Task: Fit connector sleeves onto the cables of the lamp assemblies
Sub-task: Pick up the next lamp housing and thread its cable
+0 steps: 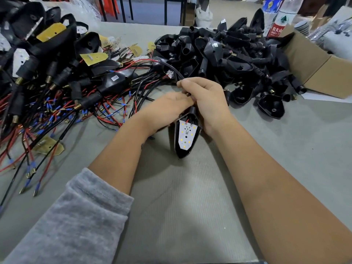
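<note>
The right hand is curled around the neck end of a black lamp housing, and a black cable is pinched between its thumb and fingertips where the cable leaves the fist. The left hand is brought in from the other side, its fingers tucked against the right hand at the neck; whether anything is pinched in it cannot be told, since the fingertips are hidden. The housing is held pointing toward the person, so that its white LED board faces up and the cable runs away from the body. This hold is judged to steady the neck while a sleeve is worked along the cable.

No connector sleeve can be made out; if one is present, it is covered by the two hands. A glint of brass is seen between the fingers but cannot be identified.

Farther out, the cable arches toward a heap of wired assemblies on the left of the grey table, with red and black leads and blue-tipped terminals tangled together. A pile of empty black housings lies to the right, beside an open cardboard box that is cut off at the frame edge. Water bottles stand behind it, their tops out of view.
</note>
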`<state>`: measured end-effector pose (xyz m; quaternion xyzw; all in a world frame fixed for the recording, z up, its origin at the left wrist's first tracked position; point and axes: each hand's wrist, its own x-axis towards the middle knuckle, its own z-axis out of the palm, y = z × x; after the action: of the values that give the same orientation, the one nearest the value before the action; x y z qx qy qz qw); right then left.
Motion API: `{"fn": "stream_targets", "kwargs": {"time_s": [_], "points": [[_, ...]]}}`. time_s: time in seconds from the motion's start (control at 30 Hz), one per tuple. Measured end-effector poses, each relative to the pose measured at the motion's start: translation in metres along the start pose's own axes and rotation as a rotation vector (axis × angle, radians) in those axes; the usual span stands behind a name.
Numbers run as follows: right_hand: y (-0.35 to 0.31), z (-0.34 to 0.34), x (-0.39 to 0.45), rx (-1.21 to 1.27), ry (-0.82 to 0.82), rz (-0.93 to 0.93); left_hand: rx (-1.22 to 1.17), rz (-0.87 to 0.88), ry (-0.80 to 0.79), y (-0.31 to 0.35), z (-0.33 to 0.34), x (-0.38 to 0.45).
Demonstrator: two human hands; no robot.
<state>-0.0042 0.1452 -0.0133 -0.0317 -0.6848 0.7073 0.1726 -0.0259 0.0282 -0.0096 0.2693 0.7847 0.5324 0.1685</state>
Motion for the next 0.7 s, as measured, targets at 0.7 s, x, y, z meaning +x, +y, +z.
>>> {"fn": "stream_targets", "kwargs": {"time_s": [0.7], "points": [[-0.001,-0.005,-0.002,-0.334,-0.256,0.046,-0.845,0.114,0.604,-0.018,-0.032,0.009]]}}
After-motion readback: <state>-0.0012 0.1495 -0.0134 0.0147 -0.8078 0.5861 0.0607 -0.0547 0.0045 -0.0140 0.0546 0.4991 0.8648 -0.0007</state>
